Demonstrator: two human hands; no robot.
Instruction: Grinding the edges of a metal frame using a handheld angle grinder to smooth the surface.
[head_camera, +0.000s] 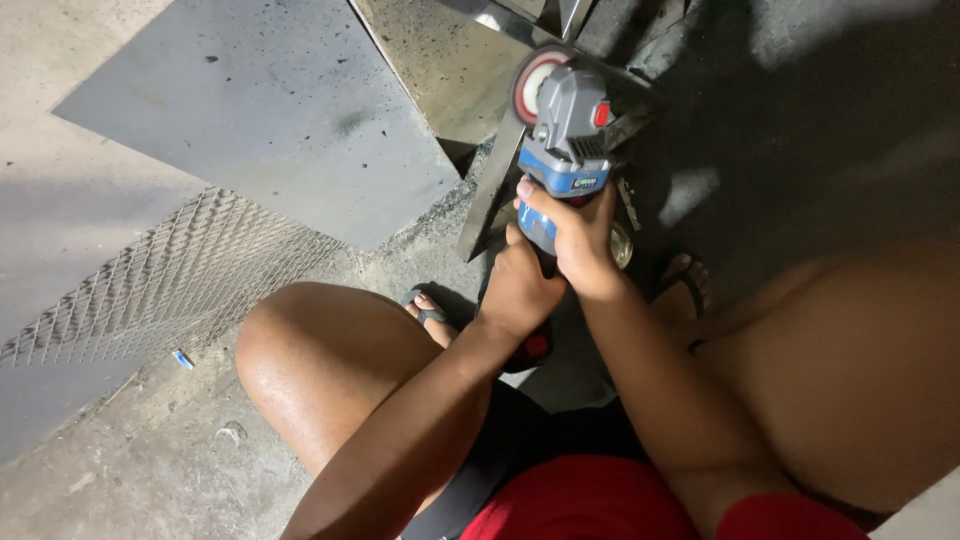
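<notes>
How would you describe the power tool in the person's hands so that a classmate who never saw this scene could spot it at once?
Start at the concrete floor with its grey steel sheet. Just right of that sheet, above the crouching person's knees, both hands, left hand and right hand, hold an angle grinder. Its grey and blue body, red button and round red-and-white disc set it apart from the dull metal around it.

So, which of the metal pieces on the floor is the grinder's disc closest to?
The narrow angled metal strip directly beneath the angle grinder, held in both hands. The large flat grey sheet and the expanded mesh sheet lie farther left, untouched.
</notes>
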